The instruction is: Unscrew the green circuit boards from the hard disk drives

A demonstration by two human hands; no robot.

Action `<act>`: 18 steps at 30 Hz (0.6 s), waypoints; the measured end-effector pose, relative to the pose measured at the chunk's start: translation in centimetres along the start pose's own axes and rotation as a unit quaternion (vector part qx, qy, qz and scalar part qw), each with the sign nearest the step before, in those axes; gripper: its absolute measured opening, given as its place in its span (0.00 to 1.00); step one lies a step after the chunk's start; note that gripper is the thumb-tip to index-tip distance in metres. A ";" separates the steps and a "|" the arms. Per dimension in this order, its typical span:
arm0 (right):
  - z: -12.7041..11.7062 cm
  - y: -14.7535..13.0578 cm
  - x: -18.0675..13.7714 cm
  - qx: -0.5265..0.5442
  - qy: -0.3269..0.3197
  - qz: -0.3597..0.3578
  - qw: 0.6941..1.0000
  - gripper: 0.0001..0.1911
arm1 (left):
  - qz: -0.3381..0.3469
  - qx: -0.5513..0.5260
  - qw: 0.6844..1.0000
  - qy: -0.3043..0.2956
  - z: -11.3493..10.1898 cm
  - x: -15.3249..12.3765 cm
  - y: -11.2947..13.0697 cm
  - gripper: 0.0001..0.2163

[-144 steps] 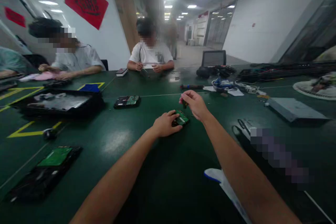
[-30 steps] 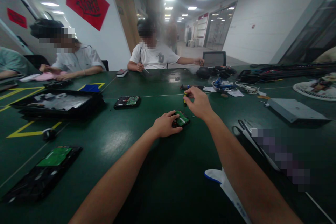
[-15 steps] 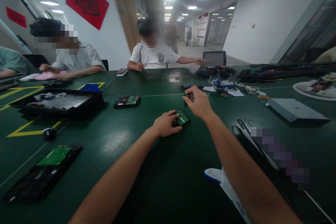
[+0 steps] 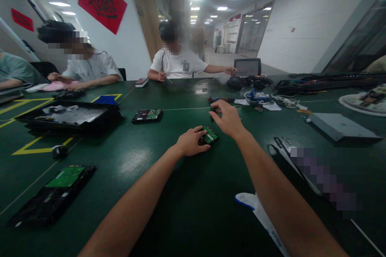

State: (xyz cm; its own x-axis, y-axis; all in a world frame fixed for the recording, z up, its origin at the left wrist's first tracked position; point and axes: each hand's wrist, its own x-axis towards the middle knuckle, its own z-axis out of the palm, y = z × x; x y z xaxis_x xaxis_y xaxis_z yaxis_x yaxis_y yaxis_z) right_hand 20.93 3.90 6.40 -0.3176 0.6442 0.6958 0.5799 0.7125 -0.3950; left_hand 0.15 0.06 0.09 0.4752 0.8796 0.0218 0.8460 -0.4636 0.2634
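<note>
A small hard drive with a green circuit board (image 4: 208,135) lies on the green table (image 4: 169,192) in front of me. My left hand (image 4: 189,142) rests on its left side, fingers curled over it and holding it down. My right hand (image 4: 229,119) hovers just above and behind the drive, fingers pinched round a small dark screwdriver (image 4: 212,114) that stands nearly upright, its tip pointing down at the board.
Another drive (image 4: 147,115) lies further left, a black tray (image 4: 64,115) beyond it, and a third drive (image 4: 54,194) at near left. A grey box (image 4: 342,126) and cables (image 4: 259,97) sit right. A white glove (image 4: 259,213) lies near my right forearm. Two people sit across.
My right hand has lowered the screwdriver slightly toward the board since a second ago. The person opposite has reached an arm out to the right since the earliest frame. My left hand stays put.
</note>
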 end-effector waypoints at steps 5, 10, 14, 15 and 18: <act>-0.2 -0.7 0.1 -0.021 -0.013 -0.015 1.000 0.15 | 0.004 0.001 1.000 0.005 0.2 0.0 -0.1 0.39; -0.2 -0.8 0.0 -0.031 -0.011 -0.002 0.999 0.12 | 0.003 0.002 1.000 0.004 0.1 0.0 0.0 0.40; 0.0 -0.5 -0.1 -0.047 0.019 0.021 0.999 0.07 | 0.004 0.004 1.000 0.003 0.0 -0.1 0.1 0.40; 0.0 -0.3 -0.1 -0.044 0.022 0.023 0.999 0.07 | 0.004 0.005 1.000 0.004 0.0 -0.1 0.1 0.40; -0.1 0.1 -0.1 -0.024 0.019 0.028 0.999 0.10 | 0.005 0.007 1.000 0.005 0.0 -0.1 0.1 0.40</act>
State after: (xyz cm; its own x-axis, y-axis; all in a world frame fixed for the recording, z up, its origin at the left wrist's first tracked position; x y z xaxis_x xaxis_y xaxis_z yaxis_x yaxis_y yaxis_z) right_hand 21.04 3.87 6.35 -0.2548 0.6712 0.6961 0.6317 0.6606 -0.4057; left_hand 0.14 -0.07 0.13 0.4818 0.8756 0.0334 0.8442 -0.4741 0.2503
